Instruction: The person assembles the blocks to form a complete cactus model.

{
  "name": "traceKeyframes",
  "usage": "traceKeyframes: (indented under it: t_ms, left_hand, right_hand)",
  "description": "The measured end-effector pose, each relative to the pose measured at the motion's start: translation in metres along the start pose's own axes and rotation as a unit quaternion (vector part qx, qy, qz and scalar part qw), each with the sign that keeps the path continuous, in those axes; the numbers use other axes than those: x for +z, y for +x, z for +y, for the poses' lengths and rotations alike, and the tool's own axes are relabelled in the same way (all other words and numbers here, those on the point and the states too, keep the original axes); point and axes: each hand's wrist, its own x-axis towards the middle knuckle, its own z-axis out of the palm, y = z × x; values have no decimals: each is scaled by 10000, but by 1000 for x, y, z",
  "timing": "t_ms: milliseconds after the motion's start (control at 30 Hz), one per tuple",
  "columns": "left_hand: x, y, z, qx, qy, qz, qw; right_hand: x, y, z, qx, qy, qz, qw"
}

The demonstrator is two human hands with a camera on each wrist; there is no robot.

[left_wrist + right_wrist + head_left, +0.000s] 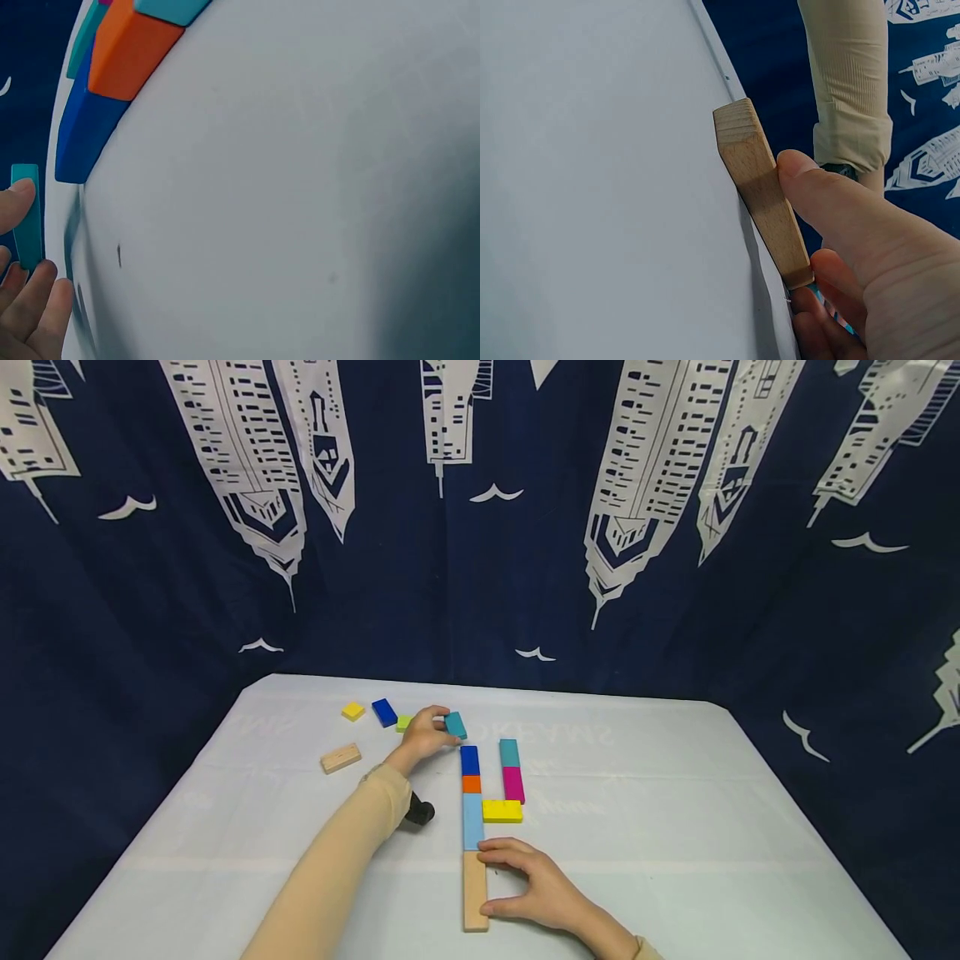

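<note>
Fingers (31,300) of the left hand (426,735), partly spread, held a teal block (456,725) just beyond the dark blue block (469,760) at the far end of a row of blocks (472,821) on the white surface (637,827). On the right hand (543,889), thumb and forefinger stood wide apart, touching the long wooden block (475,893) at the row's near end.

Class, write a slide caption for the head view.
Left hand holds a teal block; right hand touches a long wooden block.
</note>
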Motion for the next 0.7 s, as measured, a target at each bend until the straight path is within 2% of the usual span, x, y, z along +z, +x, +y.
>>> traceKeyframes:
  t_ms: [333,500,700]
  left_hand:
    - [11,-3,2,231,317,-21,9992]
    - [14,-3,2,306,603,-14,9977]
    - [15,-4,3,317,731,-64,9968]
  right_hand:
    - [-1,0,-1,-22,74,-32,10000]
    - [-2,0,0,-80,60,-15,9999]
    - [-1,0,1,-115,66,-18,9999]
